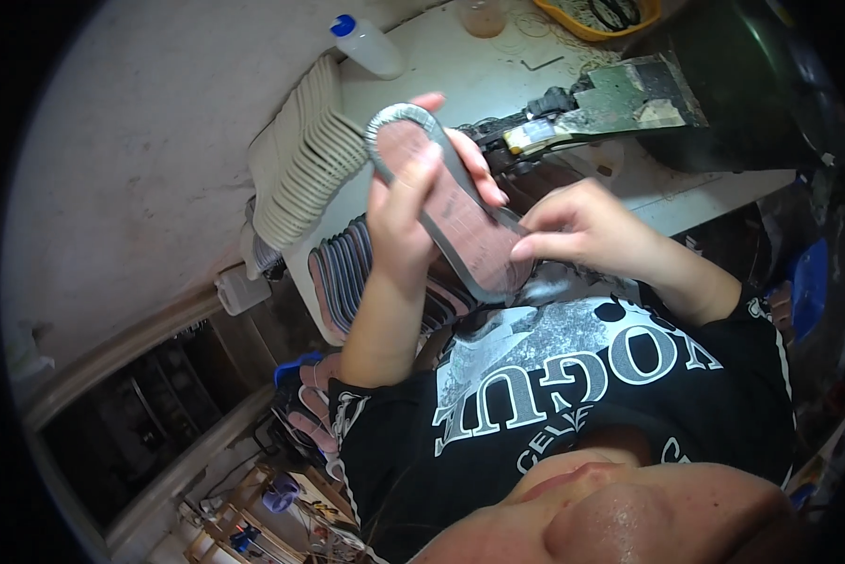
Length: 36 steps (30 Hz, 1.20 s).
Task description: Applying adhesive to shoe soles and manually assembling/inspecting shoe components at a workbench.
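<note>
A shoe insole [469, 226] with a pinkish-brown face and a grey edge band is held up in front of my chest, tilted. Its rounded upper end shows gathered, pale pleats around the rim. My left hand [408, 202] grips that upper half, thumb across the face and fingers behind it. At the lower side edge, my right hand [573, 226] pinches the rim between thumb and fingers. Below my left forearm stands a row of similar grey-edged pink insoles [343, 273]. Behind it, a long stack of cream-coloured soles [305, 169] leans along the wall.
On the white table [441, 61] are a blue-capped bottle [371, 47], a hex key [542, 64] and a yellow basket [582, 26]. A green machine [629, 99] reaches in from the right, just beyond my right hand. A white jug [244, 289] is by the wall.
</note>
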{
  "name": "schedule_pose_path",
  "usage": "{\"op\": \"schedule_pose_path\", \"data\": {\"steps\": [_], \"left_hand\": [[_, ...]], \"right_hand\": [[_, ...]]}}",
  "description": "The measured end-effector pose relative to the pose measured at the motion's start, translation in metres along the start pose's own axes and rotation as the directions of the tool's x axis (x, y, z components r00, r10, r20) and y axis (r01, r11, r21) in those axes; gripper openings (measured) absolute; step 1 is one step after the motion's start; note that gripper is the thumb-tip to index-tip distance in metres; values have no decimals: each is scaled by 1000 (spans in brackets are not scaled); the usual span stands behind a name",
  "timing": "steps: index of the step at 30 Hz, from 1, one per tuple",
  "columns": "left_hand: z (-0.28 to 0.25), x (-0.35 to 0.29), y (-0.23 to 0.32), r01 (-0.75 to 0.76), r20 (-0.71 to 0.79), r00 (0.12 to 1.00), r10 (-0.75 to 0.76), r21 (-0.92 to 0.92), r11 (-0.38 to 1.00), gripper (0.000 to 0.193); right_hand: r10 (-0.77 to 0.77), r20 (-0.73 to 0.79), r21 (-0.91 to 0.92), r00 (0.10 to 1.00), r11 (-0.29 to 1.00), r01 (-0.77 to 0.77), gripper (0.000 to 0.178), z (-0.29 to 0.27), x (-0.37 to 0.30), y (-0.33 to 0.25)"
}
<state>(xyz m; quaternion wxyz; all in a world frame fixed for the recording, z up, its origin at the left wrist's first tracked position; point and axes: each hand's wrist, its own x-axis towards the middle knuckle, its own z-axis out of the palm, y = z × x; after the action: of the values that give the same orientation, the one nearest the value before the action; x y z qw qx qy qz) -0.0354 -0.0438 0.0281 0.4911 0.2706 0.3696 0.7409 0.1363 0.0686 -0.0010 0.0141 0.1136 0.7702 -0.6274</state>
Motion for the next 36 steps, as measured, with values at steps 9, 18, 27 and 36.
{"op": "schedule_pose_path", "data": {"steps": [9,18,27,36], "left_hand": [[19,-35,-16,-98,13,988,156,825,556,45],[14,-22,-30,-251,210,892,402,967,52,63],[0,-19,-24,-56,-8,845,534,993,103,54],[7,-17,-26,-232,248,862,442,969,-90,52]], "right_hand": [[-110,-237,478,965,852,214,16,-4,15,-41],[1,51,866,999,497,-45,20,-5,16,-26],[-173,-157,854,972,471,222,18,-6,5,-30],[3,-61,924,998,379,55,23,2,20,-26]]}}
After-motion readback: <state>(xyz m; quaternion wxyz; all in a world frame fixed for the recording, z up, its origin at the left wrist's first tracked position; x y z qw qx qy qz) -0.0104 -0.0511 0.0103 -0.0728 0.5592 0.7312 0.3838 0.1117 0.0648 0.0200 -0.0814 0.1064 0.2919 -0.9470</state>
